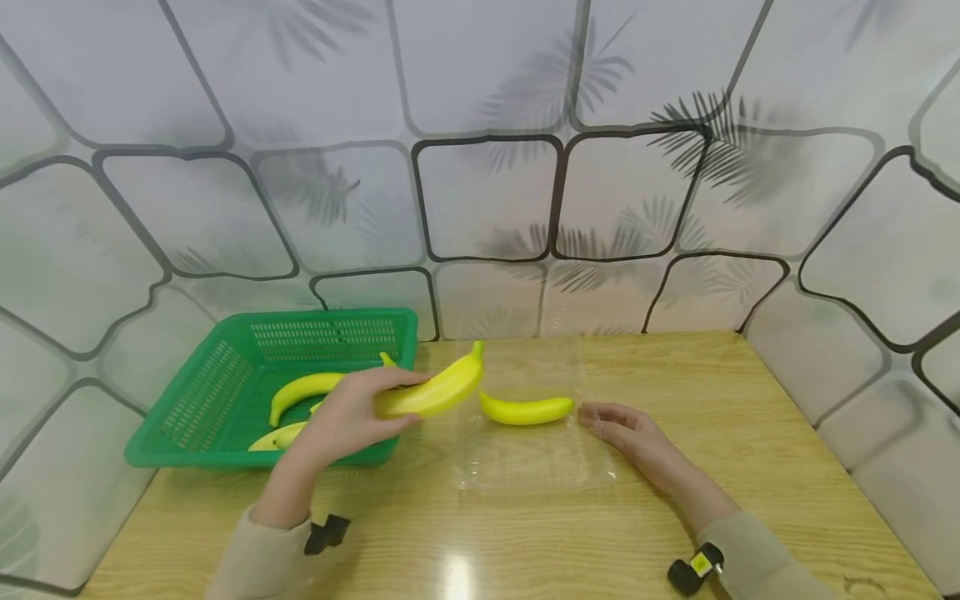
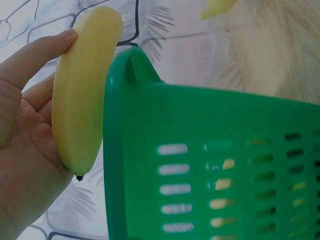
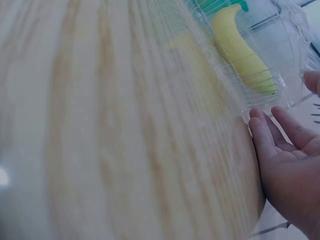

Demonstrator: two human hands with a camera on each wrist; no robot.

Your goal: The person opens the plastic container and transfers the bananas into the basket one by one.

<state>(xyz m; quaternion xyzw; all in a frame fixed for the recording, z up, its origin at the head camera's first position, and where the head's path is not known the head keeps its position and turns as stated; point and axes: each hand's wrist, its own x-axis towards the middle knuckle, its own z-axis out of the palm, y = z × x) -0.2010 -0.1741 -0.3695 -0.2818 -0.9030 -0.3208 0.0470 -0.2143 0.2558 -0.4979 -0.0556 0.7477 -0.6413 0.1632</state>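
Observation:
My left hand (image 1: 348,421) holds a yellow banana (image 1: 441,390) between thumb and fingers, over the right edge of the green basket (image 1: 225,460). In the left wrist view that banana (image 2: 86,95) stands upright beside the basket rim, its dark tip down by the palm. A second banana (image 1: 527,412) lies in a clear plastic container (image 1: 536,471) on the table. Beside the container's right side rests my right hand (image 1: 633,437), fingers extended and fingertips right at its edge. In the right wrist view the right hand (image 3: 295,155) shows nothing in its grasp.
Several more bananas (image 1: 303,387) lie inside the basket at the left of the wooden table (image 1: 675,375). A patterned wall covering (image 1: 487,200) rises behind the table and along both sides.

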